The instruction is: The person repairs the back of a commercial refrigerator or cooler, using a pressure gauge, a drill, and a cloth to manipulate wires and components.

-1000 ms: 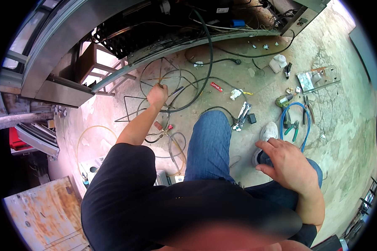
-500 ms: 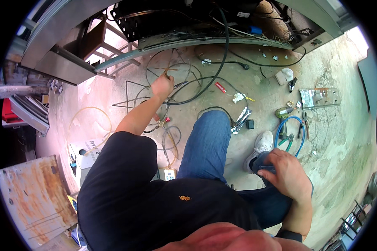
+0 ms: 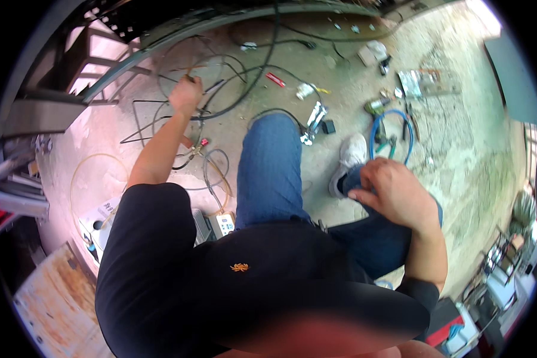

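Observation:
My left hand reaches out over the floor, its fingers closed around a thin copper-coloured tube. Dark, looped tubing spreads around and below that hand. A thicker black hose curves past just to its right. Nearer to me, a valve fitting with a red part lies among thin hoses. My right hand holds nothing and rests on my right leg, fingers loosely bent and thumb apart. Close beyond it are a coil of blue hose and green-handled pliers.
A metal frame runs along the far side. On the floor lie a green power drill, crumpled foil, a red marker-like stick and a small black block. A rusty panel stands at left; a white device sits by my left knee.
The whole view has shifted: the floor and its things now appear further up and left, and less of the machine shows. Both hands keep nearly the same pose.

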Motion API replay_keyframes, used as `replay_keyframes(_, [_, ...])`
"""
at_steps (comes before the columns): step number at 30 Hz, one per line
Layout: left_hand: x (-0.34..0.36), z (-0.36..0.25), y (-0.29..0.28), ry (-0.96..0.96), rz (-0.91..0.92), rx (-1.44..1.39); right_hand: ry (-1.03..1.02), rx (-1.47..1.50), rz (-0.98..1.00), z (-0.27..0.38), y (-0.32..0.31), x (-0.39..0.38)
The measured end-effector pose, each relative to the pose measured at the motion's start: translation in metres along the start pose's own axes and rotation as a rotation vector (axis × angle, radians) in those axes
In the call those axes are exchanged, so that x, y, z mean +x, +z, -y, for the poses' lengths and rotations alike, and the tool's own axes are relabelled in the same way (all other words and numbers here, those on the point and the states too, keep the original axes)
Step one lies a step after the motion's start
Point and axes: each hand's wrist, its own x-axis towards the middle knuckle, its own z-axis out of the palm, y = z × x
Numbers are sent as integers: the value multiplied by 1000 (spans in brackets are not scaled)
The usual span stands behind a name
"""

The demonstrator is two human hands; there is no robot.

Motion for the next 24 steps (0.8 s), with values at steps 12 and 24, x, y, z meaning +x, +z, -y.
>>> replay_keyframes(12, [8, 9, 1, 3, 5, 24, -45, 167, -209, -25, -21, -25])
replay_keyframes(24, [14, 8, 13, 26, -50, 37, 558, 489, -535, -349, 148, 128])
